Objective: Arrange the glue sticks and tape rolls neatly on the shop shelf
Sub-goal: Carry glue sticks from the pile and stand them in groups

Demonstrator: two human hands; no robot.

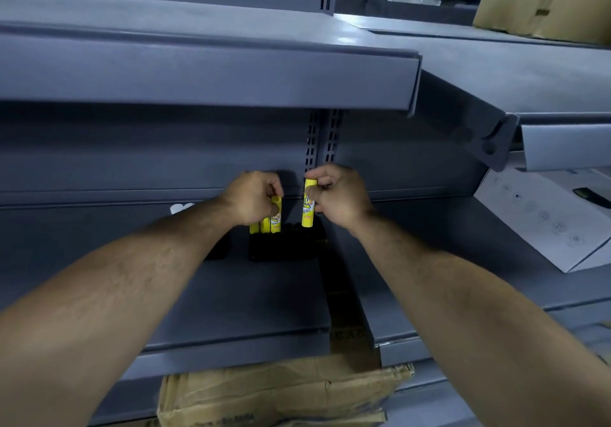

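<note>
A single yellow glue stick (307, 216) stands upright at the far middle of the grey shelf (231, 294). The right hand (342, 197) pinches its upper half, with the thumb across the front and the other fingers curled round behind. Its lower end is just above or touching a black tray (287, 244) on the shelf; which of the two cannot be told, because the tray is too dark.

Just to the left, the left hand (253, 199) grips a bunch of glue sticks (275, 220), fingers closed round their tops. Three yellow sticks show below the fist, upright and side by side, with their lower ends at the left part of the same tray. The two hands are near each other but apart.

Behind them rises a slotted post (325, 139) set in the back wall. An upper shelf (198, 76) juts out above.

On the neighbouring shelf to the right lies a white box (545, 221). A worn cardboard box (281, 390) sits below the near edge of the shelf. More brown cardboard (542, 0) rests far off at the upper right.
</note>
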